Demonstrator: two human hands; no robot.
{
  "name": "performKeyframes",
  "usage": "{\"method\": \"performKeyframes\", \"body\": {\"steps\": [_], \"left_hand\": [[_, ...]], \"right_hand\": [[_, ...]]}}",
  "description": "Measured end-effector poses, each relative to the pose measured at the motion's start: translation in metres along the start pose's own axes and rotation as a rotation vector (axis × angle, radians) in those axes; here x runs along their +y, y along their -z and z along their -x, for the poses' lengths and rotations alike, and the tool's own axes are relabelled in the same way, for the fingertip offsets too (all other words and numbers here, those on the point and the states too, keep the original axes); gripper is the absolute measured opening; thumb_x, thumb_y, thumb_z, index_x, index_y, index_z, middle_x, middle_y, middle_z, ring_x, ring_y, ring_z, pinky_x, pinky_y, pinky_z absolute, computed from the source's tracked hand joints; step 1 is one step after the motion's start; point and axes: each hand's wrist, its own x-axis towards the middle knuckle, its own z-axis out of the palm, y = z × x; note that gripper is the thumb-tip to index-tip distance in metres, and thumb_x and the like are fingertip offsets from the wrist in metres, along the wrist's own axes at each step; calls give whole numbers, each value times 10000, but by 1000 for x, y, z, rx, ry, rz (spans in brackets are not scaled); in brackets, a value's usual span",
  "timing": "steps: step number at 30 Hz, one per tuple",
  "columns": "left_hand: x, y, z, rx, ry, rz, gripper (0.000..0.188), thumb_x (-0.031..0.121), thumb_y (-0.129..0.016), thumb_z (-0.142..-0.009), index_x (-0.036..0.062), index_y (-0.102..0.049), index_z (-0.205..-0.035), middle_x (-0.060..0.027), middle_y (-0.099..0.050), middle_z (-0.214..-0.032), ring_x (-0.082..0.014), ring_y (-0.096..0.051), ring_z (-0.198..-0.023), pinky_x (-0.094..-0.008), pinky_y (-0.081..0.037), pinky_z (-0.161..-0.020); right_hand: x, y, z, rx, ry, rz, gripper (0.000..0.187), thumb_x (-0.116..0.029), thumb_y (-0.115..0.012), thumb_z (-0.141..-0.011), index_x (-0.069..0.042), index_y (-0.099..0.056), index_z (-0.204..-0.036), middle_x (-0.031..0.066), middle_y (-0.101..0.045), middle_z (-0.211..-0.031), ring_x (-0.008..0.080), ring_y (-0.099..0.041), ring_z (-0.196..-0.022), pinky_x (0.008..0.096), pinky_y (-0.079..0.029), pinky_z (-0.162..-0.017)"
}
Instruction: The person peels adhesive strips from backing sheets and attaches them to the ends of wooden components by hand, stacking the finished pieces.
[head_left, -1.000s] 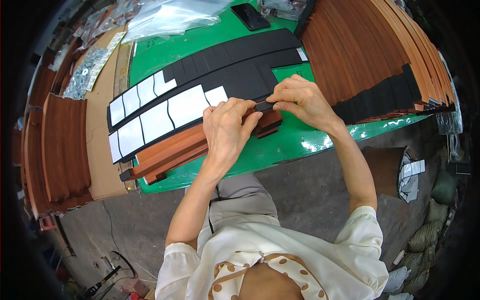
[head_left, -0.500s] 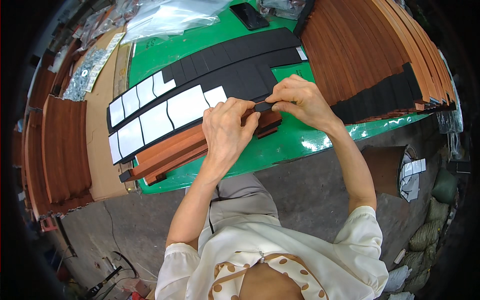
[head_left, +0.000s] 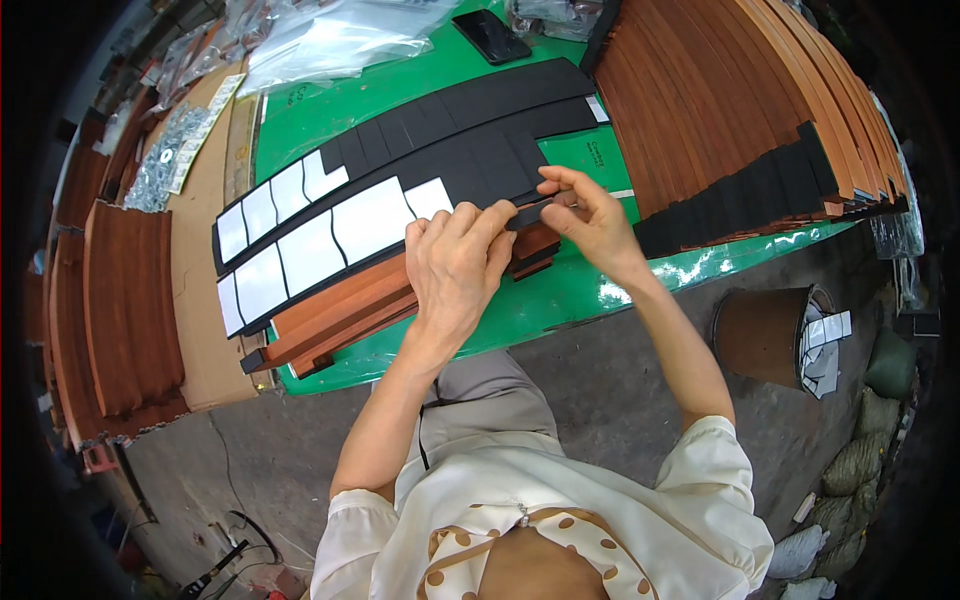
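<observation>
My left hand [head_left: 455,262] is closed over a reddish-brown wooden slat [head_left: 345,312], its fingertips near the slat's right end. A black pad [head_left: 527,214] lies along that end. My right hand [head_left: 592,228] is just right of it, thumb tip by the pad and index finger raised apart from the thumb. The slat's left end carries a black piece [head_left: 254,361]. More brown slats [head_left: 532,262] lie under my hands. Just beyond are black sheets [head_left: 490,165] cut into pads, with white backing pieces [head_left: 370,222] on their left part.
The green tabletop [head_left: 590,290] holds a large row of brown slats [head_left: 700,110] at right. A phone [head_left: 490,36] and clear plastic bags [head_left: 345,45] lie at the back. Brown slats [head_left: 135,300] and bagged metal hardware [head_left: 160,165] are left. A brown bin [head_left: 762,335] with white scraps stands on the floor.
My right thumb and index finger have spread apart at the black pad, and the right hand has shifted slightly left and down. My left hand keeps its place on the slat.
</observation>
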Motion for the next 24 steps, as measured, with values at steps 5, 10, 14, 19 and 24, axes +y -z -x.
{"method": "performKeyframes", "body": {"steps": [5,10,14,19,24], "left_hand": [[-4,-11,2,132,-166,-61,186,109,-695,-702,127,-667,-886,29,-489,-670,-146,-472,-605,-310,-325,-620],[-5,-20,3,189,-244,-124,180,102,-660,-698,127,-668,-876,35,-478,-664,-135,-474,-612,-296,-330,-601],[-9,-11,5,147,-244,-162,218,100,-693,-661,127,-683,-877,39,-544,-710,-142,-501,-624,-311,-344,-589],[-12,17,14,90,-240,-118,261,122,-624,-714,164,-627,-972,14,-584,-909,-158,-569,-838,-388,-343,-776],[-28,115,89,362,-48,-321,234,81,-618,-777,95,-631,-1011,-55,-580,-1007,-212,-556,-948,-372,-373,-825]], "right_hand": [[11,-31,6,269,144,204,505,-248,-712,-812,-24,-478,-1200,56,-582,-1005,119,-526,-817,265,-460,-726],[15,-46,9,455,130,-50,342,-153,-640,-855,-11,-483,-1124,51,-584,-914,121,-543,-809,259,-454,-705],[14,-48,-2,511,117,-6,208,-125,-543,-912,-20,-501,-1087,55,-637,-851,103,-567,-775,243,-449,-698],[11,-29,0,372,63,187,226,-200,-497,-966,-47,-558,-1121,62,-662,-951,96,-572,-832,239,-456,-757],[13,-8,18,322,-9,76,328,-282,-448,-992,-28,-593,-1139,54,-617,-1042,102,-556,-875,266,-475,-820]]}}
